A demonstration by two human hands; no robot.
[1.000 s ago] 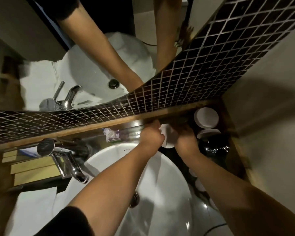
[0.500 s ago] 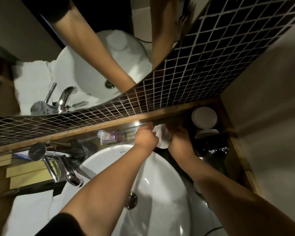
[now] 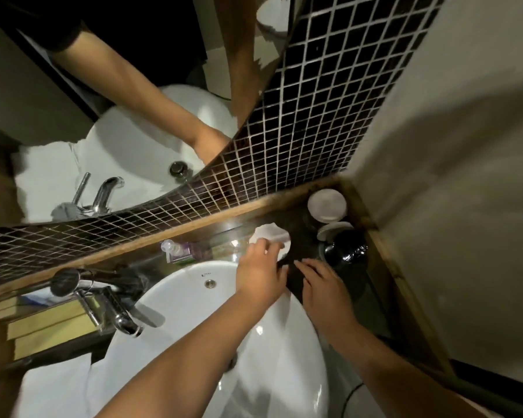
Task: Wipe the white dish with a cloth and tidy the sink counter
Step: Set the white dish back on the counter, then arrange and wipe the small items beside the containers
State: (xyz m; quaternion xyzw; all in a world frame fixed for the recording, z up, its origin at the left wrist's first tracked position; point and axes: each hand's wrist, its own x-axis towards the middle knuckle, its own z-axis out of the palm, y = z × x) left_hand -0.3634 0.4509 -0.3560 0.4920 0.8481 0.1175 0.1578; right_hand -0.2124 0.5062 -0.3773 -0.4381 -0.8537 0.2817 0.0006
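A small white dish (image 3: 286, 247) sits on the dark counter behind the sink, with a crumpled white cloth (image 3: 268, 232) lying on it. My left hand (image 3: 260, 271) reaches over the basin rim, and its fingertips press and pinch the near edge of the cloth on the dish. My right hand (image 3: 322, 286) rests just to the right, fingers spread on the dark counter (image 3: 302, 236), apart from the dish and holding nothing. My left fingers hide part of the dish.
Two white round lids (image 3: 326, 205) and a glossy black object (image 3: 346, 248) fill the right corner. A clear pump bottle (image 3: 175, 251) stands behind the white basin (image 3: 194, 294). A chrome faucet (image 3: 115, 312) and stacked boxes (image 3: 46, 324) are left, with a mirror and tiled wall behind.
My right hand has let go of the cloth and dish and drawn back onto the counter. My left hand stays on the cloth.
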